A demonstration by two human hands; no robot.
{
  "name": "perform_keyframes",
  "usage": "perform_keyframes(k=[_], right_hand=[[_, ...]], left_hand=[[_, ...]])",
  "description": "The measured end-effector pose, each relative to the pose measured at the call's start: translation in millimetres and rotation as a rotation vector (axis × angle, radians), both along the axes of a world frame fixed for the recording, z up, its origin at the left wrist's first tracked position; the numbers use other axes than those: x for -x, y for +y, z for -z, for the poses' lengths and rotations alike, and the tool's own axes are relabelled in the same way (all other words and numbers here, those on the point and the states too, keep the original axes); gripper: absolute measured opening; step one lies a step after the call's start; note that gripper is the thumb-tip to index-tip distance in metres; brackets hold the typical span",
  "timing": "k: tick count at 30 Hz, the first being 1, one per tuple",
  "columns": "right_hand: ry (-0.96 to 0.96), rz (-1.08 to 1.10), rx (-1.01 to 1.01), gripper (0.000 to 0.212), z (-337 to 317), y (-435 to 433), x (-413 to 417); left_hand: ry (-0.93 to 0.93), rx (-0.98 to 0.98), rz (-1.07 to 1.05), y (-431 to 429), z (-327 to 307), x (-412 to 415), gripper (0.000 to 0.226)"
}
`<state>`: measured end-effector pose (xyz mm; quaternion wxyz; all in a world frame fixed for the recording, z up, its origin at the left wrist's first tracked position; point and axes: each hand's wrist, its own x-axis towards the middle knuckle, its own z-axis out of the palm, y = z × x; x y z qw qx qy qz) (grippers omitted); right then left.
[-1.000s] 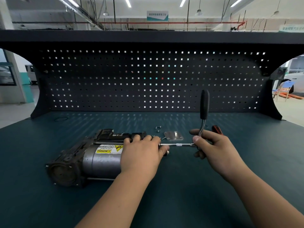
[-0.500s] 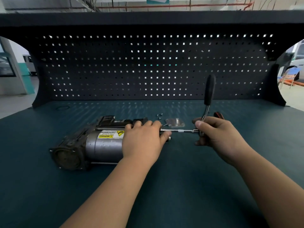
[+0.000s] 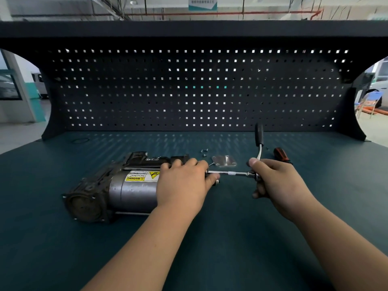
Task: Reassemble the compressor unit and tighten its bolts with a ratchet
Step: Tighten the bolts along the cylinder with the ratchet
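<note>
Head view. Beyond both hands, one dark perforated pegboard (image 3: 189, 91) across the back of the bench; beneath them, one teal bench top (image 3: 231, 238). Under the left hand (image 3: 182, 183), one compressor (image 3: 130, 192), lying on its side on the bench top, round end cap away to the left, yellow warning label (image 3: 142, 176) on the grey cylinder just left of the knuckles.

Grips the compressor's right end with the left hand: palm down, fingers curled over the top, thumb tucked down at the end face. Left forearm coming in from low centre, angled up and slightly right.

Closes the right hand (image 3: 277, 181) round the head of one ratchet (image 3: 259, 135): fingers wrapped, thumb raised and pointing left, back of the hand towards the camera. Right forearm entering from the lower right corner. Above the right hand, the ratchet's black handle, standing nearly upright.

Between the two hands, one slim extension bar (image 3: 228, 173), running level from the ratchet head to the compressor's right end, just above the left thumb.

Just beyond the gap between the hands, one small metal plate (image 3: 224, 161) with corner holes, flat on the bench. Beyond the right hand, one red-and-black screwdriver (image 3: 281, 154), partly hidden by the knuckles. Beyond the left fingertips, a few tiny screws (image 3: 204, 150), too small to count.
</note>
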<state>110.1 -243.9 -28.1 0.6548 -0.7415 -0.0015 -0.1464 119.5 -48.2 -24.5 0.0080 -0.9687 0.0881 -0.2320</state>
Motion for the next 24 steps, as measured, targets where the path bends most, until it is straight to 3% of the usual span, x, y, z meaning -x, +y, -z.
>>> perform_keyframes(k=[3,8,15,21,24], right_hand=[[-0.097,-0.035,0.039,0.015,-4,-1,4],[-0.16,-0.084,0.065,0.024,-8,-5,7],[-0.109,-0.139,0.142,0.016,-14,-11,13],[-0.136,-0.04,0.087,0.005,-10,-3,8],[-0.087,-0.007,0.09,0.024,-7,-2,7]], left_hand=[[-0.001,0.002,-0.003,0,0,-1,0.046],[-0.013,0.013,-0.008,-1,1,0,0.046],[-0.018,0.013,-0.013,-1,2,0,0.047],[-0.032,0.033,-0.009,0,2,2,0.046],[-0.019,0.041,0.001,0,1,3,0.046]])
